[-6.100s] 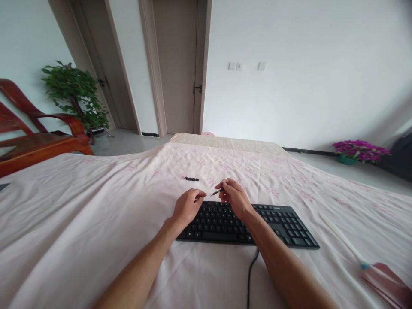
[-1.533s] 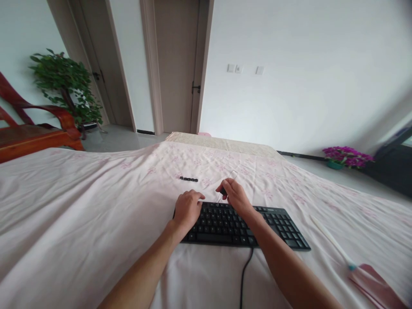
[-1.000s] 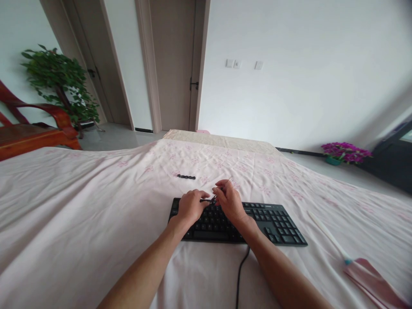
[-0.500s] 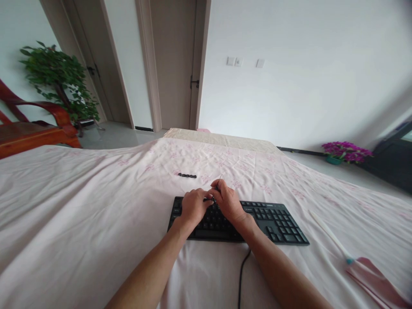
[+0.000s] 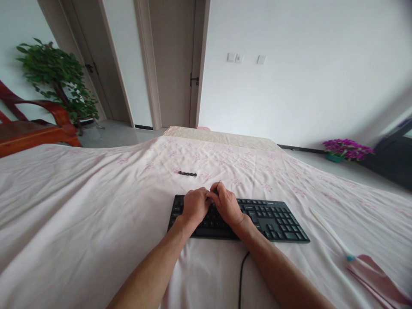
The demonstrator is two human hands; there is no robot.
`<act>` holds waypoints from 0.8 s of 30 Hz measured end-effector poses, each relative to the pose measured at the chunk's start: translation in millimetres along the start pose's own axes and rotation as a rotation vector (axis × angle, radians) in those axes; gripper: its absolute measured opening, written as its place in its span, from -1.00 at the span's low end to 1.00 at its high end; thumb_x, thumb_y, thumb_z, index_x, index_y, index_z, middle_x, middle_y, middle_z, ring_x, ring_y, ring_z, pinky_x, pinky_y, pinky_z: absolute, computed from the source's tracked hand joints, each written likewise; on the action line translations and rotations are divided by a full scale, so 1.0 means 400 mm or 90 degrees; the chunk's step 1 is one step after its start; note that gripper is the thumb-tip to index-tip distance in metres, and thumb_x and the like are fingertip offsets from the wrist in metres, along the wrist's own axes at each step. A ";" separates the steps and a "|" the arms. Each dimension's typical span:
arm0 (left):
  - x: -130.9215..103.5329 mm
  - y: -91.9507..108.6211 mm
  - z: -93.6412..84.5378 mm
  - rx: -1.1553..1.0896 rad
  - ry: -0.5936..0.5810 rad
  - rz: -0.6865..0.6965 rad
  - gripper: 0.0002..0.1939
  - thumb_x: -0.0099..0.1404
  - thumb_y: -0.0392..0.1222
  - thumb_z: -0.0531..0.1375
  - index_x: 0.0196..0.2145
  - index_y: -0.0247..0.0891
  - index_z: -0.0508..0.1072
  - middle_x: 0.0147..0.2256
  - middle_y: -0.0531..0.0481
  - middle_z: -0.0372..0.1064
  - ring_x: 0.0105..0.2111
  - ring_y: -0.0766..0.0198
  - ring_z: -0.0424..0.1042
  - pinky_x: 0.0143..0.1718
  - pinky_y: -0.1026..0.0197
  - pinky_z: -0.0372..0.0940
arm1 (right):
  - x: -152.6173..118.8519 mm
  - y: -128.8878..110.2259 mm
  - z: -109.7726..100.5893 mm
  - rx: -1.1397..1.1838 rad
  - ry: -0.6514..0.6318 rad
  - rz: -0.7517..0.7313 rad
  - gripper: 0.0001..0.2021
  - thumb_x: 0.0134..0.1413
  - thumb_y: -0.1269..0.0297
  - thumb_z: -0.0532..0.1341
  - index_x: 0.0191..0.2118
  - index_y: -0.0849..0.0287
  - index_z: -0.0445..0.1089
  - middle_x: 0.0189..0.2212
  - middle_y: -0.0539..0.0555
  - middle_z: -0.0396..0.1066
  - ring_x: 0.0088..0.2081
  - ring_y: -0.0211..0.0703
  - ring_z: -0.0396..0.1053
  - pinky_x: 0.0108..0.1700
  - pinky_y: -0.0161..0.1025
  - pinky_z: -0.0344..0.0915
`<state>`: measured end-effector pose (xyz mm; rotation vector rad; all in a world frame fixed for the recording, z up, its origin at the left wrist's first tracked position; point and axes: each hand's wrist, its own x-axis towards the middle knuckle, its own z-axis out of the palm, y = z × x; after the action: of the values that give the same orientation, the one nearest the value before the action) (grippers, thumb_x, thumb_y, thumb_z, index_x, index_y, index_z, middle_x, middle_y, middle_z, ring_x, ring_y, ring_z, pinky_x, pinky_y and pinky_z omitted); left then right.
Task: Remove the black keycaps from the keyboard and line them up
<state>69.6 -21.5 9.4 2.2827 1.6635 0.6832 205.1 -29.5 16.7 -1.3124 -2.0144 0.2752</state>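
Note:
A black keyboard lies on the patterned cloth, with both of my hands over its left half. My left hand is closed, its fingertips pressed together at the upper keys; whatever they grip is hidden. Beside it, my right hand is curled round a thin tool whose slim metal tip points up and away from me. The two hands meet at the fingertips, which cover the keys beneath. Beyond the keyboard several small black keycaps lie in a short row.
A pale pink cloth with folds covers the surface. The keyboard's black cable runs toward me. On the right lies a white stick with a pink flap. A wooden chair and a leafy plant stand at far left.
My right fingers have curled and tilted slightly, and the tool's tip sits a little lower. The fingertips are drawn closer together. Keyboard and keycap row stay in place.

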 end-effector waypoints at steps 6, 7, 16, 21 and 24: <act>-0.011 0.003 -0.008 0.014 0.018 0.065 -0.72 0.36 -0.07 0.02 -0.32 -0.14 0.51 -0.31 0.02 0.49 -0.30 0.22 0.45 -0.32 0.24 0.16 | -0.016 0.017 0.011 -0.005 0.066 -0.052 -0.84 0.25 0.15 0.05 -0.26 0.12 0.20 -0.38 0.03 0.38 -0.36 -0.18 0.37 -0.25 -0.26 0.29; -0.013 0.002 -0.007 0.016 0.027 0.074 -0.71 0.36 -0.07 0.01 -0.32 -0.15 0.50 -0.32 0.02 0.48 -0.31 0.23 0.45 -0.32 0.24 0.16 | -0.019 0.018 0.011 -0.005 0.082 -0.066 -0.84 0.25 0.15 0.05 -0.27 0.12 0.21 -0.39 0.03 0.38 -0.38 -0.18 0.37 -0.26 -0.26 0.29; -0.023 -0.002 0.003 -0.082 0.030 0.089 -0.80 0.32 -0.10 0.09 -0.31 -0.16 0.49 -0.30 0.02 0.47 -0.28 0.27 0.44 -0.29 0.29 0.20 | -0.035 0.026 0.008 0.020 0.139 -0.071 -0.88 0.22 0.22 0.09 -0.29 0.14 0.25 -0.40 0.03 0.39 -0.40 -0.20 0.38 -0.27 -0.27 0.30; -0.006 -0.019 0.019 -0.289 0.048 0.055 -0.82 0.18 -0.31 0.23 -0.22 -0.16 0.47 -0.30 0.07 0.49 -0.29 0.34 0.46 -0.21 0.33 0.29 | -0.031 0.016 -0.002 0.067 0.175 -0.003 -0.88 0.23 0.27 0.04 -0.27 0.15 0.27 -0.42 0.01 0.39 -0.41 -0.21 0.37 -0.28 -0.27 0.28; 0.003 -0.031 0.031 -0.371 0.052 0.014 -0.71 0.12 -0.37 0.25 -0.18 -0.16 0.46 -0.35 0.09 0.50 -0.33 0.36 0.48 -0.20 0.33 0.32 | -0.030 0.009 -0.010 0.042 0.214 -0.027 -0.83 0.25 0.33 -0.01 -0.31 0.15 0.29 -0.39 0.04 0.40 -0.34 -0.19 0.36 -0.20 -0.25 0.27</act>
<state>65.8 -15.3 -6.5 1.8732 1.2489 1.1066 213.2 -39.0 12.5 -1.1855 -1.7336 0.0918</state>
